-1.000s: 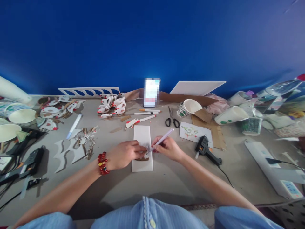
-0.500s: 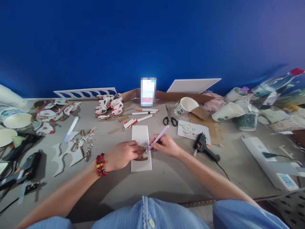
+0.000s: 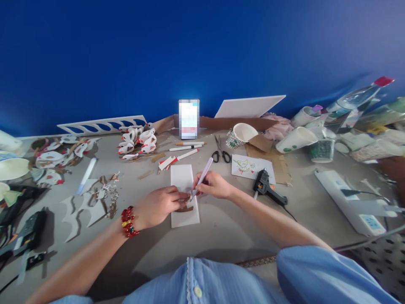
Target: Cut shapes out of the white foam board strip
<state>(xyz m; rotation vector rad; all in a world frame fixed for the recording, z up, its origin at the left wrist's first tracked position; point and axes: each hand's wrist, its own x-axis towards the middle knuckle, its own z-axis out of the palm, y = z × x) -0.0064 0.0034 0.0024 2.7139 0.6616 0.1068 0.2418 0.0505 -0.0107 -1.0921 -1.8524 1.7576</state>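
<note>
Deep blue wall (image 3: 202, 50) behind a grey tabletop (image 3: 228, 236).
Wall plain, paling toward violet at far right; brighter blue glow (image 3: 189, 92) low near centre (soft-edged). Spotted surface (image 3: 376, 259) beyond the table's near edge, lower right, possibly fabric or flooring; too blurred to tell.

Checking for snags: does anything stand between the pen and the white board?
Nothing visible blocks the pen in the right hand; on the white board, the left hand and a brown piece crowd its tip.
</note>
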